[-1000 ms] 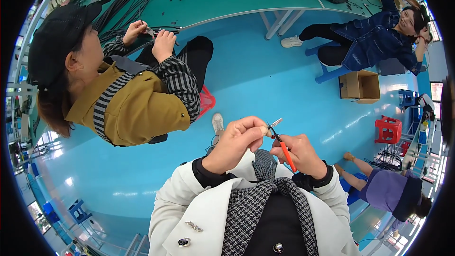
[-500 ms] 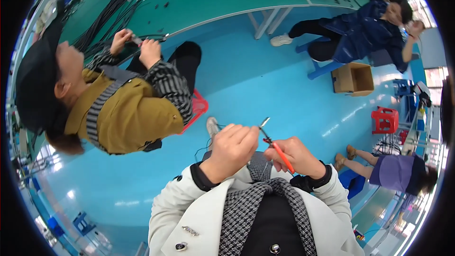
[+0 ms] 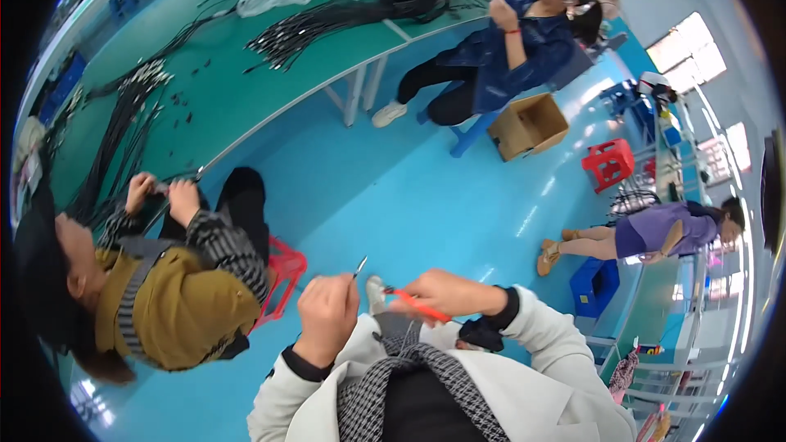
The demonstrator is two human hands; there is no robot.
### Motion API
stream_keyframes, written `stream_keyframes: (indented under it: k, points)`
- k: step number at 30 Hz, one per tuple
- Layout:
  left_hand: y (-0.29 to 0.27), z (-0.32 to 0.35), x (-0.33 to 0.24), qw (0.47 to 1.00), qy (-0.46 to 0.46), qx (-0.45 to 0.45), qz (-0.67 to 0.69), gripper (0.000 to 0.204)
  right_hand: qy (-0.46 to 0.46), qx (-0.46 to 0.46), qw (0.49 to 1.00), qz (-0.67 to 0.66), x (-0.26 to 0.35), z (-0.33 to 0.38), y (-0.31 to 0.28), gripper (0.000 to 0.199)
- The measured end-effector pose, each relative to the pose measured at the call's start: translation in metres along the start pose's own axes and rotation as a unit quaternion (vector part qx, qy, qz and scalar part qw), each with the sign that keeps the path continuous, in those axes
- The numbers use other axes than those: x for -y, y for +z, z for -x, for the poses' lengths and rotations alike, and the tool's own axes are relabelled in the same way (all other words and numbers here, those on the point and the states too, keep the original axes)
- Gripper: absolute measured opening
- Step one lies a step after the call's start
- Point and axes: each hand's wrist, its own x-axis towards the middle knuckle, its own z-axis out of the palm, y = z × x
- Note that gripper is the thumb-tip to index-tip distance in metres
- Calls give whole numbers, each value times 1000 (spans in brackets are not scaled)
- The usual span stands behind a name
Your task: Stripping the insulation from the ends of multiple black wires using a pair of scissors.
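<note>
My left hand is closed around a thin black cable; its pale metal-tipped end sticks up past my fingers. To its right, my right hand grips a small pair of cutters with orange-red handles. The dark jaws of the cutters point left toward the cable and stand apart from it. Both hands are held in front of my white jacket, above the blue floor. My fingers hide most of the cable.
On my left a seated co-worker works at a green table bearing bundles of black cables. Another person sits beyond. A cardboard box, a red stool and a blue bin stand on the right.
My hands have moved apart, and the cutters have come away from the cable. The view has swung, bringing more of the table and the room into sight.
</note>
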Motion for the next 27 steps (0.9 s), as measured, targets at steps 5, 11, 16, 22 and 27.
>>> stream_keyframes:
  k: [5, 11, 16, 22, 27]
  points:
    - [-6, -19, -8, 757, -347, 49, 552, 11, -48, -214, 972, -87, 5, 17, -12, 18]
    - [8, -13, -9, 602, -330, 132, 715, 14, -153, -219, 948, -170, 16, -9, -3, 14]
    - [14, -7, -26, 729, -315, 50, 606, 10, -120, -214, 946, -213, 15, -12, 6, 12]
    - [21, -2, -28, 950, -130, -106, 265, 15, -90, -218, 939, -251, 16, -12, 15, 12]
    - [15, -7, -29, 903, -196, -100, 369, 8, -95, -211, 940, -251, 18, -11, 13, 13]
